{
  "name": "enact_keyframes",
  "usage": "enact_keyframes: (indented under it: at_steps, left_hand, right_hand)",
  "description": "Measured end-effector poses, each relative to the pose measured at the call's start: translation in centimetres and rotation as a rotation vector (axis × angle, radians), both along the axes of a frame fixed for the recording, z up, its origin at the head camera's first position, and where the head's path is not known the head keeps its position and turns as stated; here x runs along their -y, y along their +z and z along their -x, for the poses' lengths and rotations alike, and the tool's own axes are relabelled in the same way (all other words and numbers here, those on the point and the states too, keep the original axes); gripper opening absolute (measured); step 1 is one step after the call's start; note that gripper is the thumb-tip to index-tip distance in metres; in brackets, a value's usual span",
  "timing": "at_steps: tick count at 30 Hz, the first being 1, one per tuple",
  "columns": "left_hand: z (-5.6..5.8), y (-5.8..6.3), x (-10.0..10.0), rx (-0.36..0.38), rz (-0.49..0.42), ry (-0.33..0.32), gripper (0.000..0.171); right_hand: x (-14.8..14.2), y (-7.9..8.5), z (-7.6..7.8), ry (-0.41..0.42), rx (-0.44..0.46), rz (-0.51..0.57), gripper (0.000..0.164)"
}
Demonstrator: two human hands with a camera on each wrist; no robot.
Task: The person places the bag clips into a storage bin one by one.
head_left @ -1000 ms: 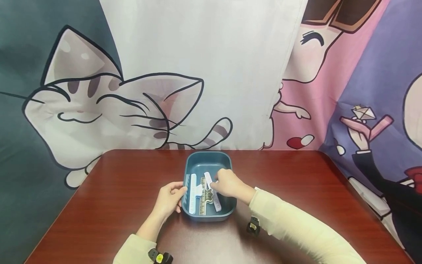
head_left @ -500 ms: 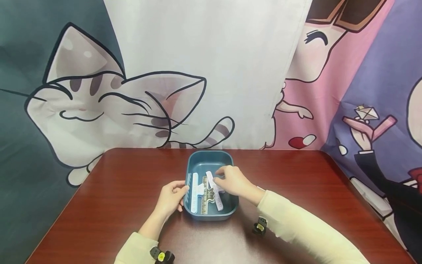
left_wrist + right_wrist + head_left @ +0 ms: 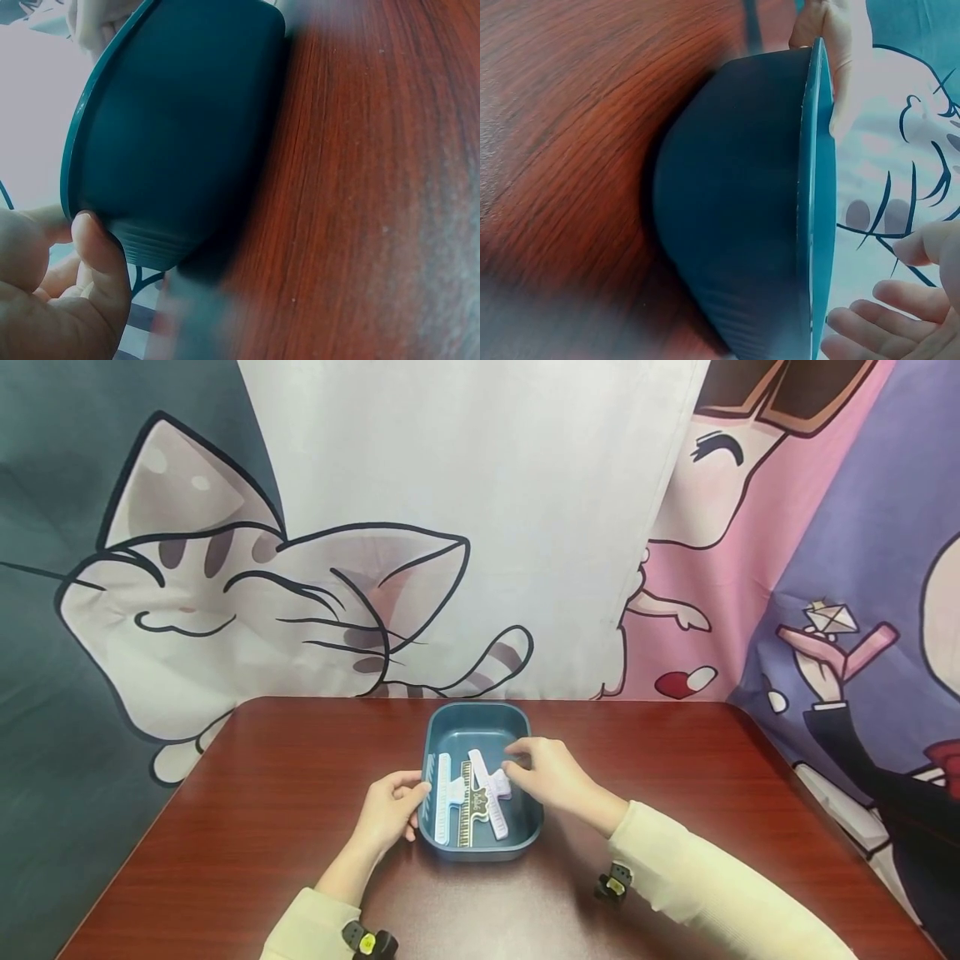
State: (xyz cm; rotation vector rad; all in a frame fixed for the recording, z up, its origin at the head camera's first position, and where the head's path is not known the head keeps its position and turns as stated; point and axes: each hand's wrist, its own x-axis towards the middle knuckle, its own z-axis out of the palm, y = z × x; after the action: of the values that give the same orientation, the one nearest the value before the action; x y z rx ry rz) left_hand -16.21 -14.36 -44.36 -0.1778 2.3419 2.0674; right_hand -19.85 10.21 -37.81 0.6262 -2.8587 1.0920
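Observation:
A dark blue-green plastic bin (image 3: pixel 476 739) stands on the table. Inside lie a light blue ruler clip (image 3: pixel 443 802), a black-and-gold clip with a piano-key edge (image 3: pixel 466 828), and a pale lavender ruler clip (image 3: pixel 498 821) lying slanted beside it, touching or overlapping its dark handle. My left hand (image 3: pixel 386 814) grips the bin's left rim, thumb and finger on either side of the wall in the left wrist view. Over the right rim hovers my right hand (image 3: pixel 555 774), apart from the clips. In the right wrist view its fingers (image 3: pixel 881 330) are spread and hold nothing.
The reddish-brown wooden table (image 3: pixel 315 735) extends on both sides of the bin. A cartoon-printed cloth (image 3: pixel 562 527) hangs behind the table's far edge. Both sleeves carry a small black wrist device, one on the left (image 3: pixel 367 941) and one on the right (image 3: pixel 615 883).
The right hand has let go of the lavender clip and drawn back to the right, uncovering the clip's handle. The left hand has kept its hold on the rim.

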Motion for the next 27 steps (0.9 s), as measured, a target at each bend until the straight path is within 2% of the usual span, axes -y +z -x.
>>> enact_keyframes:
  at_steps: [10,19,27]
  left_hand:
    - [0.0,0.1,0.0,-0.001,0.002,-0.001,0.030]
    - [-0.1,0.1,0.0,0.001,0.001,-0.001,0.031]
    - [-0.1,0.1,-0.1,0.002,0.009,-0.001,0.031]
  right_hand:
    - [-1.3,-0.5,-0.5,0.011,-0.014,-0.042,0.030]
    - [-2.6,-0.9,-1.1,0.013,-0.096,-0.030,0.031]
    - [-3.8,-1.3,-1.4,-0.006,-0.135,-0.073,0.032]
